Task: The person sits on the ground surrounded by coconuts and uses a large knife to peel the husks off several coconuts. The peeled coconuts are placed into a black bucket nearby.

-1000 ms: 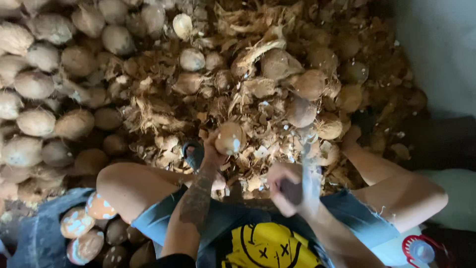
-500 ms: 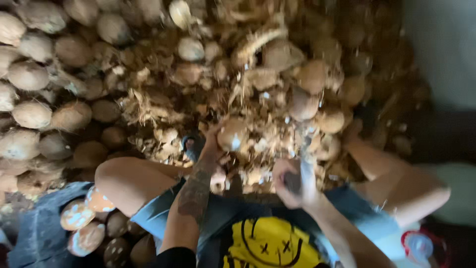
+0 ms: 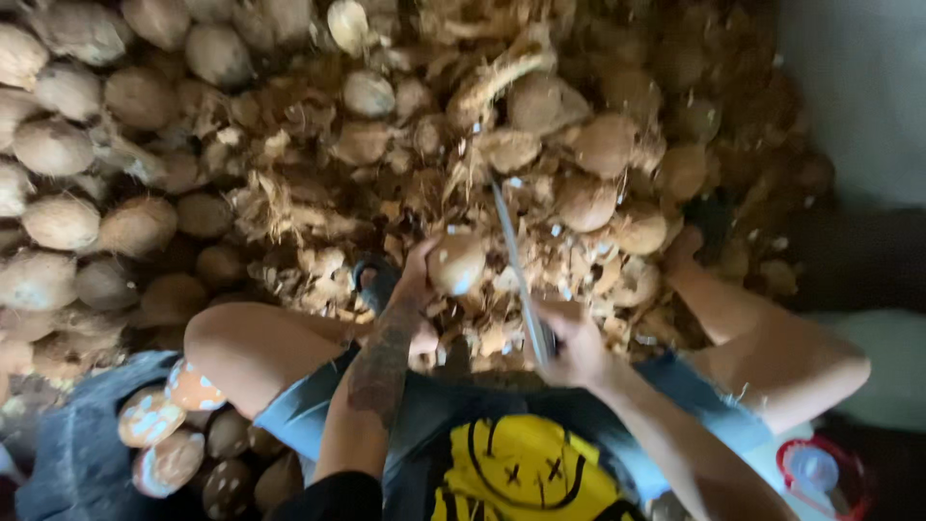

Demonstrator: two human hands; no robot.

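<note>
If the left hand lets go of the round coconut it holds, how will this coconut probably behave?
The coconut looks round and smooth, so it would probably roll down among the husk scraps. It seems rigid, not floppy, under the left hand. Its trimmed pale surface may be somewhat slippery near the blade in the right hand.

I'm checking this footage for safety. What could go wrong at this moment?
The left hand grips a coconut right beside the long blade held in the right hand; a glancing stroke might cut the fingers. The bare knees flank the work, so a slip could reach a leg. Loose husk scraps underfoot may shift.
</note>
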